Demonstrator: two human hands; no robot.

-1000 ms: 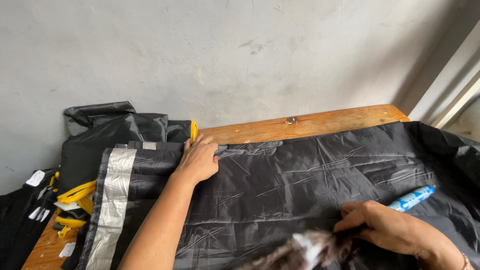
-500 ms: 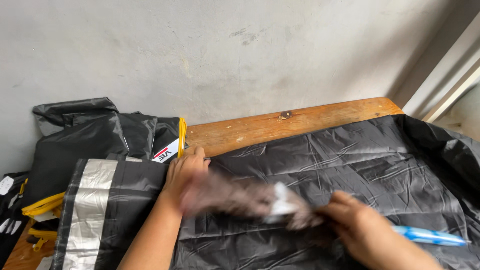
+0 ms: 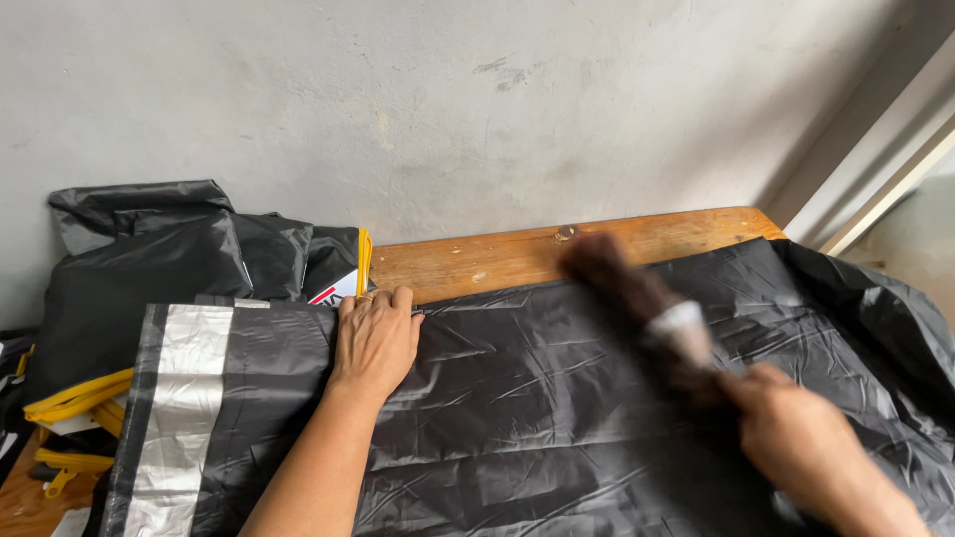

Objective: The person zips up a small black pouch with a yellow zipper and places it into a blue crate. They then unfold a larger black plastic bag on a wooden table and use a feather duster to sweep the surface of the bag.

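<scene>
Black garment (image 3: 557,418) lies spread flat over the wooden table (image 3: 497,257), covering most of it; only a strip of bare wood shows behind the garment, toward the grey wall (image 3: 398,99). Left hand (image 3: 373,340) lies palm down, fingers stretched out and together, pressing on the garment's far edge near its left end; it grips nothing. Just left of that hand, a silver reflective stripe (image 3: 179,398) runs across the garment. Right hand (image 3: 811,452) is over the garment's right part, fist closed around the handle of a brush (image 3: 647,303); the brush is motion-blurred, dark bristle head up over the garment's far edge, pale band at mid-length. Whether the bristles touch the garment I cannot tell. Pile of folded black garments (image 3: 169,249) with yellow trim sits behind the spread garment's left end, against the wall.
</scene>
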